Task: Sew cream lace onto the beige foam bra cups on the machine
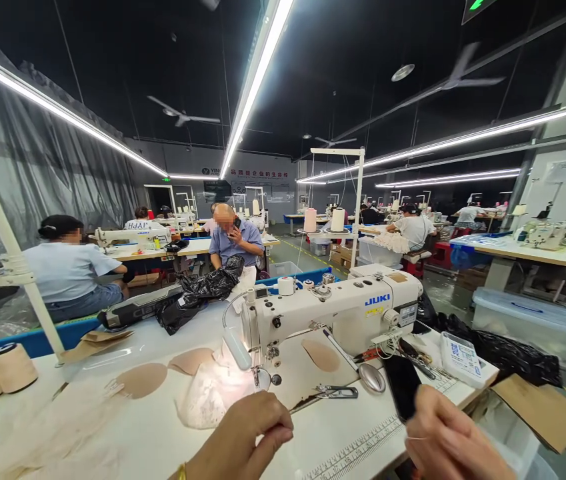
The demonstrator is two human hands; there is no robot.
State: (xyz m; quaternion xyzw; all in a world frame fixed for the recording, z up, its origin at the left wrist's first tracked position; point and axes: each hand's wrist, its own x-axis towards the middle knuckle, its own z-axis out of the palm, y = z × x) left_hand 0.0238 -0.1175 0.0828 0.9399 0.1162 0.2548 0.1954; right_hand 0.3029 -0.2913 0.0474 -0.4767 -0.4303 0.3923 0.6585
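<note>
My left hand [247, 430] is in front of the sewing machine [333, 310], its fingers curled and thumb close to them; anything in it is hidden. Pinched closed at the lower right, my right hand [455, 433] has a short pale thread [416, 438] showing at its fingertips. A black phone [401, 385] lies just beyond that hand. Under the lit needle area, lacy pale fabric [207, 397] lies bunched. Beige cup-shaped pieces [143, 380] rest to its left, and another beige piece [321, 355] is on the machine bed. Thread snips [337, 392] lie before the machine.
A ruler strip [357, 448] runs along the table's front. A shiny oval dish [371, 378], a clear plastic box [461, 360] and tools are at right. Thread cones [13, 367] stand at left. Beyond a black plastic bag [203, 293], a person [237, 240] sits holding a phone.
</note>
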